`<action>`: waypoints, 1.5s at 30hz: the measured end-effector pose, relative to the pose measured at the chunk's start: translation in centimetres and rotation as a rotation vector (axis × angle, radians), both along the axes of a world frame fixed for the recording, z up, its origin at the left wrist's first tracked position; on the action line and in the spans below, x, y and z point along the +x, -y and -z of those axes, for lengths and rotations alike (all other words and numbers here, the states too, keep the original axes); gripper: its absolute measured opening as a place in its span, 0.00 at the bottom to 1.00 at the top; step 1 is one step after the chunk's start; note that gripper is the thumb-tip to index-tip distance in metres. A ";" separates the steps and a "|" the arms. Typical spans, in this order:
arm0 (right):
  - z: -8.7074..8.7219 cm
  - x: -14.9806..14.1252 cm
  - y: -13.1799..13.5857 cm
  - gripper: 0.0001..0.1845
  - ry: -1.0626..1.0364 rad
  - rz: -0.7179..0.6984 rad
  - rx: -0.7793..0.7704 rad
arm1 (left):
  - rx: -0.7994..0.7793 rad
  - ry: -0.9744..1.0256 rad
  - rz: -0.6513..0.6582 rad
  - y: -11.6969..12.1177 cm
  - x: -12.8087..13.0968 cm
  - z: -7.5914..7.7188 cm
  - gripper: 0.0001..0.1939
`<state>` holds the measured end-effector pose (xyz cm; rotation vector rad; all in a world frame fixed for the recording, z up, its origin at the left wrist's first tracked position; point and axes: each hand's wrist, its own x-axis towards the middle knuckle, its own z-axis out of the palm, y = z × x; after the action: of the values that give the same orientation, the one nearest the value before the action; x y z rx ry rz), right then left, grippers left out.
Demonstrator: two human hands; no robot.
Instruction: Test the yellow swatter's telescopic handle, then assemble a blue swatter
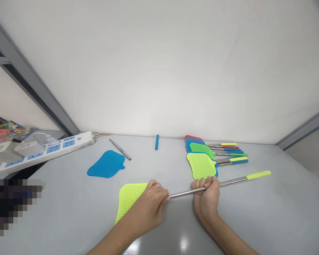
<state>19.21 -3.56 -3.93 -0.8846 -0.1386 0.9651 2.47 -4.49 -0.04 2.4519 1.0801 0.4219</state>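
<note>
A yellow-green fly swatter [131, 194] with a metal telescopic rod and a yellow grip is held slantwise over the table by both hands. My left hand [153, 202] is closed around the neck, where rod and perforated head meet, hiding part of the head. Around the middle of the rod my right hand [207, 194] is wrapped, fingers curled. The yellow grip sticks out to the right. Behind my left hand lie a loose blue swatter head [106, 164], a collapsed metal rod [120, 149] and a blue grip sleeve [157, 142].
Several assembled fly swatters [202, 165] in red, blue, green and yellow lie stacked behind my right hand. At the left, a white power strip [79, 141] with plugged-in adapters runs along the grey table's edge [255, 212]. A white wall [159, 71] closes off the back.
</note>
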 end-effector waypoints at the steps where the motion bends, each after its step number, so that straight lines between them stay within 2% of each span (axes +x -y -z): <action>1: 0.0 -0.1 0.1 0.18 -0.001 -0.001 -0.001 | -0.003 -0.001 0.002 0.1 0.1 0.0 0.13; 10: -0.1 -0.1 0.0 0.16 0.014 -0.043 -0.015 | 0.057 -0.032 -0.001 -0.1 -0.2 0.0 0.13; 17: -0.7 0.7 -0.6 0.14 0.042 -0.212 -0.026 | 0.120 -0.070 -0.024 -0.8 -0.5 -0.2 0.13; 26: -1.5 2.2 -1.2 0.14 0.101 -0.299 -0.037 | 0.165 -0.068 -0.069 -1.2 -0.7 -0.3 0.14; 36: -1.7 5.2 -2.5 0.10 -0.052 -0.135 -0.054 | 0.185 -0.030 -0.142 -1.7 -1.0 -0.4 0.13; 41: -1.9 5.9 -2.8 0.10 -0.222 -0.236 -0.004 | 0.174 -0.044 -0.139 -1.8 -1.2 0.4 0.11; 45: -1.8 6.3 -2.9 0.09 -0.283 -0.260 0.054 | 0.150 -0.056 -0.124 -1.8 -1.4 0.6 0.12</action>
<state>25.46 -0.64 -2.10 -0.6825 -0.0374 1.3133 1.06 -2.64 -0.69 2.5479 1.2710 0.4921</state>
